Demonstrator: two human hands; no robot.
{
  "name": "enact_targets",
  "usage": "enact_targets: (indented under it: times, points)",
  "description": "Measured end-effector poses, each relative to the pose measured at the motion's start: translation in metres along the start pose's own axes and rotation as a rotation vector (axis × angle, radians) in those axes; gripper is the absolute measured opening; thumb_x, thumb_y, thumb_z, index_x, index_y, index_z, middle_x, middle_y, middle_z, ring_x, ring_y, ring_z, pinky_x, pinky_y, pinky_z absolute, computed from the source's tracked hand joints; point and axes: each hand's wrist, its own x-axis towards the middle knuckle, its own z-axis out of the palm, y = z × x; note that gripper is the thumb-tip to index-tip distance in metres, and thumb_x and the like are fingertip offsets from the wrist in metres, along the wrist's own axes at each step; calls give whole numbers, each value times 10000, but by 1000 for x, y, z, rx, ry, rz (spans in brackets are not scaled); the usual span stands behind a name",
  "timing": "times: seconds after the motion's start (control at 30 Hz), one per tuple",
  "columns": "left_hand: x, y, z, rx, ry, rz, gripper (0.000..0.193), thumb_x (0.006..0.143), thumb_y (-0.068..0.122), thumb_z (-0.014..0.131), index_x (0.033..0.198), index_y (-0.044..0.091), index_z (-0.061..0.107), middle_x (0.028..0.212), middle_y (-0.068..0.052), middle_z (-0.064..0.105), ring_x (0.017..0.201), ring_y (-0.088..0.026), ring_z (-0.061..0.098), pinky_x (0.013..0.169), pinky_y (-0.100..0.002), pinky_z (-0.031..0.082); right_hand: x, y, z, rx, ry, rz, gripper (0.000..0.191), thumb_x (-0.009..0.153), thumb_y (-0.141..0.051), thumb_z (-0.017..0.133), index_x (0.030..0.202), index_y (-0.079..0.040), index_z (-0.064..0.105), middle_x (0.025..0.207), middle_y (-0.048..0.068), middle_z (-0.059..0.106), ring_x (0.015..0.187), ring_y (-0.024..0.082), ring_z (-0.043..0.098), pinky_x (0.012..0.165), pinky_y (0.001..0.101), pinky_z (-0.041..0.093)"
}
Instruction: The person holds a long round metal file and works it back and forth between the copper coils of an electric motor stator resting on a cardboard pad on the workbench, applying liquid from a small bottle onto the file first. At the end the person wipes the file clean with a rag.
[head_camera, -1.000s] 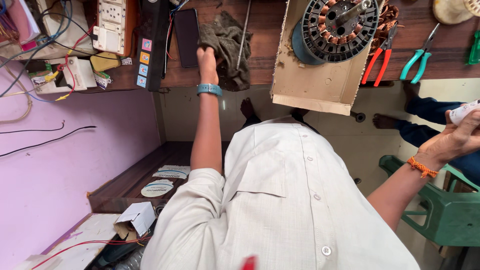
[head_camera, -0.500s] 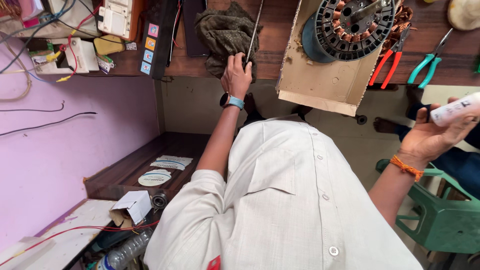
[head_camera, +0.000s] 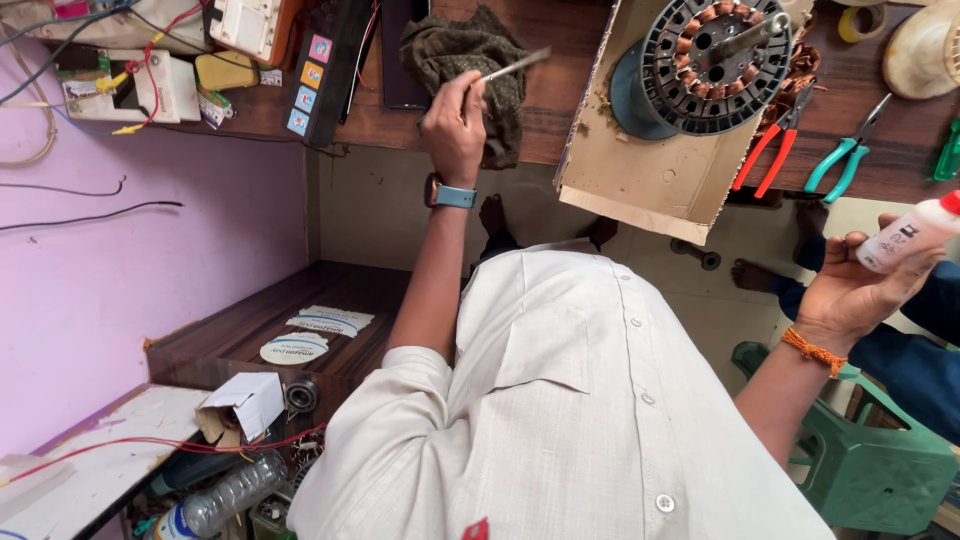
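Left hand (head_camera: 455, 120) pinched a thin metal rod (head_camera: 515, 64); right hand (head_camera: 850, 295) curled around a small white plastic bottle (head_camera: 905, 235).

Just behind the left hand lay a crumpled dark cloth (head_camera: 470, 60) on the brown wooden bench (head_camera: 560, 60). Between the hands, a round slotted metal stator (head_camera: 715, 65) with copper windings sat on rough cardboard (head_camera: 640, 180), red-handled pliers (head_camera: 765, 150) beside it.

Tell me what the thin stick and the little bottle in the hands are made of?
The thin stick in the left hand looks like bare metal: grey, slim, with a dull shine. The little bottle in the right hand looks like smooth white plastic with a red cap; what is inside cannot be seen.
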Motion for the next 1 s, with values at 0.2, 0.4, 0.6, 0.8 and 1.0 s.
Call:
enact_targets:
  times: [0.2, 0.4, 0.6, 0.8, 1.0]
  points:
    - [12, 18, -47, 116, -28, 245, 187, 1014, 252, 723, 1080, 77, 726, 905, -50, 739, 734, -192, 719, 624, -307, 561, 3, 4, -1, -93, -186, 6, 570, 1148, -328, 744, 1550, -116, 400, 1294, 80, 569, 983, 184, 623, 863, 348, 563]
    - [14, 0, -49, -175, -79, -40, 235, 984, 283, 731, 1045, 56, 737, 922, -47, 759, 648, -116, 730, 561, -275, 552, 5, 10, 33, -119, -359, -30, 594, 1112, -315, 812, 1493, -122, 400, 1232, 109, 557, 985, 201, 635, 912, 357, 579]
    - [10, -17, -56, -79, 77, 47, 239, 1069, 306, 665, 1113, 90, 759, 945, -11, 699, 688, -79, 701, 598, -252, 536, -9, 24, 113, 144, -403, 170, 549, 1061, -244, 830, 1390, -102, 414, 1282, 106, 575, 1094, 217, 643, 926, 332, 606]
    - [2, -14, -57, -341, -40, -117, 248, 1095, 314, 620, 1182, 116, 743, 1001, 26, 616, 772, -74, 727, 592, -204, 537, -30, 57, 208, -1, -595, 243, 598, 1018, -225, 873, 1431, -99, 460, 1398, 107, 585, 1183, 211, 646, 991, 336, 613]
    - [3, -19, -58, -102, 69, 1, 213, 1083, 239, 667, 1234, 119, 757, 1099, 3, 602, 767, -78, 659, 654, -224, 564, -24, 94, 265, -378, -737, 33, 595, 1019, -336, 854, 1429, -46, 536, 1288, 90, 654, 1108, 159, 643, 922, 284, 619]
